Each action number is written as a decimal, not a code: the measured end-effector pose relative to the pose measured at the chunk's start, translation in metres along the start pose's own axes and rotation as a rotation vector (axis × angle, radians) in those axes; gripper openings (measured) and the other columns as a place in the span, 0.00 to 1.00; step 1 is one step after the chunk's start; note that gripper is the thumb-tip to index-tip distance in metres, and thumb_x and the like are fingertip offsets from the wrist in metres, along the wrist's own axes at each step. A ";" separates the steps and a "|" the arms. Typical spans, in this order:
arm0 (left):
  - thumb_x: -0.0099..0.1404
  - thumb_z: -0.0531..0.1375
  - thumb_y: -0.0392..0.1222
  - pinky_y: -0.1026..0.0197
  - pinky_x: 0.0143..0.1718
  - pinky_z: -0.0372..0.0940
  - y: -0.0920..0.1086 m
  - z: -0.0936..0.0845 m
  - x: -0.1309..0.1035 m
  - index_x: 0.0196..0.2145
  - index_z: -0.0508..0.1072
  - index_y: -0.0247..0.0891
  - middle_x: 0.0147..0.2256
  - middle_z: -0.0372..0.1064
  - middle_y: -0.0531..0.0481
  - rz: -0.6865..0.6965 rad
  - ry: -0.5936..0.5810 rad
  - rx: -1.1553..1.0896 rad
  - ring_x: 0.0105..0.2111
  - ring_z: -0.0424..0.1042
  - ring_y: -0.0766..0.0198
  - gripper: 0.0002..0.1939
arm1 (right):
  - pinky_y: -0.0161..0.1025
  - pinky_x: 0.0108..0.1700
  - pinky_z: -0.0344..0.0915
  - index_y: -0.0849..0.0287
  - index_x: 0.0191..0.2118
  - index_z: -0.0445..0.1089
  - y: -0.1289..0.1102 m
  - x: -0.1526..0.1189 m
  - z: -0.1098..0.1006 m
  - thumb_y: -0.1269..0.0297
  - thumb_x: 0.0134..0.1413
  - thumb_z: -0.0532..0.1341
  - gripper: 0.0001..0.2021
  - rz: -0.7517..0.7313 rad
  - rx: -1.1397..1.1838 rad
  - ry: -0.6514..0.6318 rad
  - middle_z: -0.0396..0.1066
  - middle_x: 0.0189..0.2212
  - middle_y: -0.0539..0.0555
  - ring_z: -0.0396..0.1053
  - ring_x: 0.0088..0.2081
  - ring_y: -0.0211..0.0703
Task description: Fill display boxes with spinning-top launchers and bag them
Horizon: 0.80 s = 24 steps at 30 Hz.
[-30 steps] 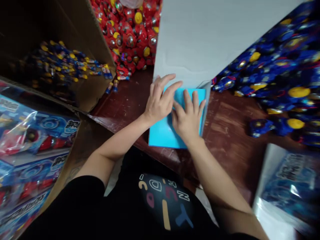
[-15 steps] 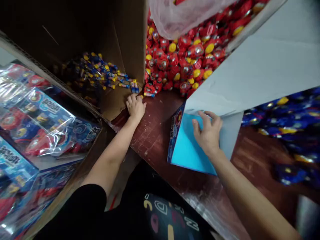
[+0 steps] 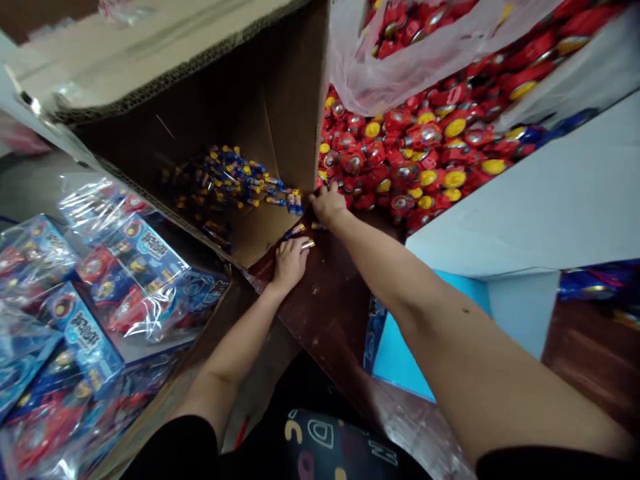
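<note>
In the head view, the left hand [image 3: 289, 261] rests at the mouth of the cardboard box [image 3: 240, 127], fingers closed on a small yellow-tipped stick [image 3: 306, 245]. The right hand [image 3: 327, 203], just beyond the box's corner, curls at the red toys [image 3: 415, 160]; whether it grips one I cannot tell.

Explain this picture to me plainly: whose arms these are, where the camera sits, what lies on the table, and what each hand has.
The camera sits on a person's head, looking down at their own bare arms. The left hand rests on the dark table, fingers on small blue-and-yellow sticks spilling from a tipped cardboard box. The right hand reaches the near edge of a pile of red toys; its grip is unclear. A light blue box lies under the right forearm. Packaged toys lie stacked at left.
</note>
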<state>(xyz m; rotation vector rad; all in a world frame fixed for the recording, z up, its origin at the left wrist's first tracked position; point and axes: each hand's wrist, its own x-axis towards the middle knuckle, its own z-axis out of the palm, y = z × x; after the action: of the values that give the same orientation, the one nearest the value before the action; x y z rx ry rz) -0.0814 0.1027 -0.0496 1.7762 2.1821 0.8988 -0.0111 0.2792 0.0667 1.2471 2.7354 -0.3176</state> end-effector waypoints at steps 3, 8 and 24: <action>0.78 0.59 0.36 0.46 0.67 0.65 -0.010 -0.012 0.002 0.64 0.72 0.34 0.62 0.73 0.33 0.015 -0.058 -0.181 0.63 0.72 0.48 0.19 | 0.68 0.61 0.70 0.60 0.72 0.65 0.004 -0.025 -0.014 0.64 0.73 0.57 0.26 0.053 0.042 0.075 0.56 0.73 0.75 0.60 0.71 0.79; 0.82 0.58 0.56 0.57 0.55 0.73 0.006 -0.044 -0.023 0.63 0.75 0.35 0.53 0.79 0.39 0.063 -0.248 -0.541 0.50 0.79 0.57 0.24 | 0.63 0.67 0.70 0.52 0.70 0.66 0.033 -0.128 -0.034 0.52 0.62 0.71 0.34 -0.301 0.443 0.382 0.65 0.66 0.62 0.69 0.63 0.62; 0.82 0.62 0.41 0.57 0.49 0.73 0.062 -0.065 -0.044 0.63 0.74 0.35 0.48 0.77 0.42 0.638 0.119 -0.286 0.47 0.78 0.57 0.16 | 0.40 0.40 0.77 0.49 0.56 0.63 0.037 -0.237 0.028 0.42 0.59 0.75 0.31 -0.047 1.231 0.346 0.75 0.40 0.49 0.74 0.35 0.39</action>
<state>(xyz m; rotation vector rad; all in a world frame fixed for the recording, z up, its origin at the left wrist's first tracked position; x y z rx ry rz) -0.0511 0.0463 0.0268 2.3382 1.4318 1.3876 0.1720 0.1229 0.0797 1.4705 2.7783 -2.1866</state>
